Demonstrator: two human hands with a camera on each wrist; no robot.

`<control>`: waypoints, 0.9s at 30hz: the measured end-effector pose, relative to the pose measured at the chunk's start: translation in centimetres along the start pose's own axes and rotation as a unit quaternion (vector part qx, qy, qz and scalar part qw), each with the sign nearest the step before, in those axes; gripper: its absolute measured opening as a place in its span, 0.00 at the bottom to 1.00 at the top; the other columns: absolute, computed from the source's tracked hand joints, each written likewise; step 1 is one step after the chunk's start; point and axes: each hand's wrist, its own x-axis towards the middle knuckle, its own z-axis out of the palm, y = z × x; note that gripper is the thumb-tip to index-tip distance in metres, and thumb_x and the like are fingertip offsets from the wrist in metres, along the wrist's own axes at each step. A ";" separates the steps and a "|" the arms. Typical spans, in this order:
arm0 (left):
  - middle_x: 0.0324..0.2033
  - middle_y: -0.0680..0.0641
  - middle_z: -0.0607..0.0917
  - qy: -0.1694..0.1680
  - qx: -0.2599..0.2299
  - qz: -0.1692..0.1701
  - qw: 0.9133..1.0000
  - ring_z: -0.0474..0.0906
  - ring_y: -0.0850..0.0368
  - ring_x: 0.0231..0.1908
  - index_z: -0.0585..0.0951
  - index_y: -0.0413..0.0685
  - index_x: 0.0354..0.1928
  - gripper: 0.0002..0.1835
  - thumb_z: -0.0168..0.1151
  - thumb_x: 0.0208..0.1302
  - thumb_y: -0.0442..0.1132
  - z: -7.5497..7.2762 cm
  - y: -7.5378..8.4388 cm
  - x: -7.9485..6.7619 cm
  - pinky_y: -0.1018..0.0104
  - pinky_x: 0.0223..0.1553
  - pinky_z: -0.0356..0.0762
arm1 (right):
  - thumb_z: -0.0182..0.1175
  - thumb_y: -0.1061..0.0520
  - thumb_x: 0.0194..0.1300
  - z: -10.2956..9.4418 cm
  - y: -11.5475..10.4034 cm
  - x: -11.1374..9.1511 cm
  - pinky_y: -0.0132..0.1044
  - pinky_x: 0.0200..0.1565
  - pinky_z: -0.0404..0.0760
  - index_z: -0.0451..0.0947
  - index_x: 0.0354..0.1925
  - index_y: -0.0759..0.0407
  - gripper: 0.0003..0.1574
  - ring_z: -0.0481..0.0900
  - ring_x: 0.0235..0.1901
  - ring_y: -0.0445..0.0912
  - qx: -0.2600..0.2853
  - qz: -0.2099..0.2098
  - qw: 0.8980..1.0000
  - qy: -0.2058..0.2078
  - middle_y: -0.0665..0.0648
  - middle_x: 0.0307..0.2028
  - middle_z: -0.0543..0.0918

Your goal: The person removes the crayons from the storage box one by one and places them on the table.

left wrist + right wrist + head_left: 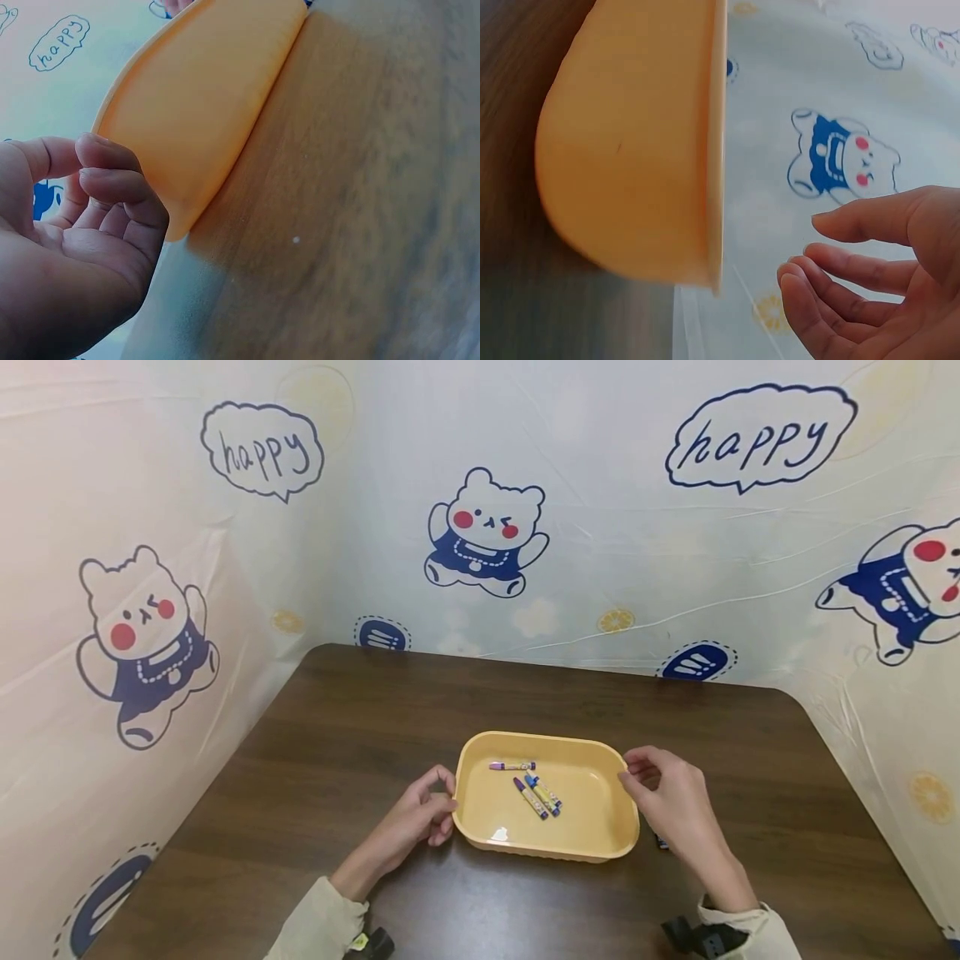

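A yellow plastic basin (480, 839) sits on the brown table, and several short crayons lie in it. One purple crayon (512, 766) lies alone near the far wall of the basin; the others, one a purple-tipped crayon (530, 798), form a loose cluster. With curled fingers my left hand (416, 817) pinches the basin's left rim. My right hand (671, 793) is at the right rim, overlapping it in the head view. In the right wrist view, thumb and fingers of that hand are loosely bent, apart from the basin wall, with nothing between them.
A small dark object (662, 842) peeks out on the table (360, 710) beneath the right hand. Behind and beside the table hangs a pale sheet (600, 568) printed with cartoon bears. Dark straps (705, 939) are on the wrists.
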 end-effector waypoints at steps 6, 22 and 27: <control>0.18 0.47 0.73 0.004 -0.003 -0.003 1.000 0.68 0.56 0.17 0.65 0.44 0.45 0.08 0.52 0.69 0.32 0.0 0.1 -0.1 0.70 0.18 0.67 | 0.68 0.64 0.59 1.5 -1.4 1.0 0.42 0.36 0.83 0.83 0.41 0.64 0.10 0.79 0.32 0.46 0.014 -0.014 1.000 -0.023 0.55 0.31 0.83; 0.17 0.48 0.72 -0.013 0.000 0.020 1.000 0.69 0.59 0.15 0.64 0.40 0.45 0.09 0.53 0.68 0.31 -0.1 -0.2 0.0 0.71 0.17 0.66 | 0.68 0.64 0.58 6.2 -3.4 3.2 0.39 0.38 0.79 0.83 0.41 0.65 0.10 0.80 0.32 0.45 0.029 -0.008 0.996 -0.085 0.54 0.30 0.83; 0.17 0.48 0.72 -0.011 0.001 0.021 1.000 0.68 0.58 0.15 0.64 0.38 0.45 0.09 0.52 0.69 0.31 -0.1 -0.2 -0.1 0.70 0.17 0.65 | 0.70 0.65 0.56 8.0 -3.1 3.2 0.37 0.35 0.78 0.82 0.39 0.66 0.11 0.77 0.29 0.45 0.007 -0.014 0.994 -0.107 0.54 0.28 0.81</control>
